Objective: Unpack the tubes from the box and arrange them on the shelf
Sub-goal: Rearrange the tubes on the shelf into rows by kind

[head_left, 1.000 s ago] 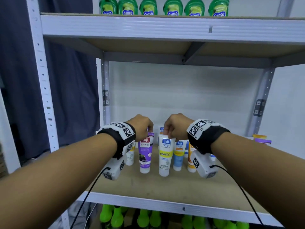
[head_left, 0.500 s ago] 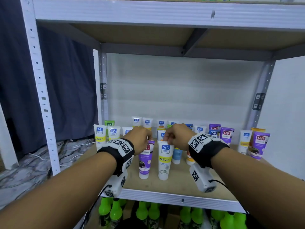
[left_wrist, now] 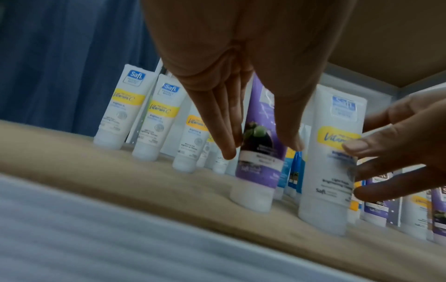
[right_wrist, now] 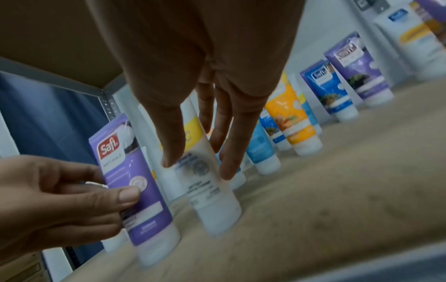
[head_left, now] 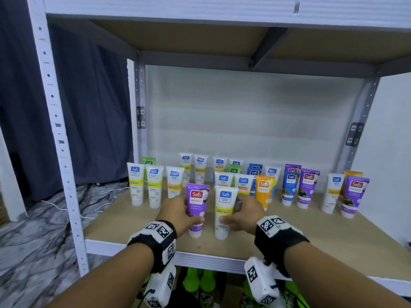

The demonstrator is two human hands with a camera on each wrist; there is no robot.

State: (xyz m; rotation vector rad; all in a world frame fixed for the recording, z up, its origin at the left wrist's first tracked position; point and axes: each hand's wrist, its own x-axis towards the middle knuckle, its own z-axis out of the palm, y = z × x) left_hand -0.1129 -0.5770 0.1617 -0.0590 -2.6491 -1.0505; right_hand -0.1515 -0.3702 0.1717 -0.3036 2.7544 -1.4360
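Observation:
Two tubes stand cap-down near the front of the shelf board point(head_left: 315, 238). My left hand point(head_left: 179, 213) grips the purple Safi tube point(head_left: 197, 196) around its middle, thumb on the front label and fingers point(left_wrist: 228, 137) behind it. My right hand point(head_left: 245, 213) grips the white tube with a yellow band point(head_left: 225, 200) the same way, thumb point(right_wrist: 171, 145) on its front. The two tubes stand side by side, a small gap apart. The left wrist view shows the purple tube point(left_wrist: 259, 171) and white tube point(left_wrist: 330, 171) upright on the board.
Several more tubes stand behind in loose rows, among them white ones point(head_left: 153, 187) at left, an orange one point(head_left: 263, 192) close right, and purple ones point(head_left: 354, 194) at far right. Green bottles point(head_left: 200, 282) fill the shelf below. A white upright point(head_left: 57, 130) stands left.
Both hands have come down from the tops of the two front tubes to their middles. The head view has tilted down and shows more of the shelf.

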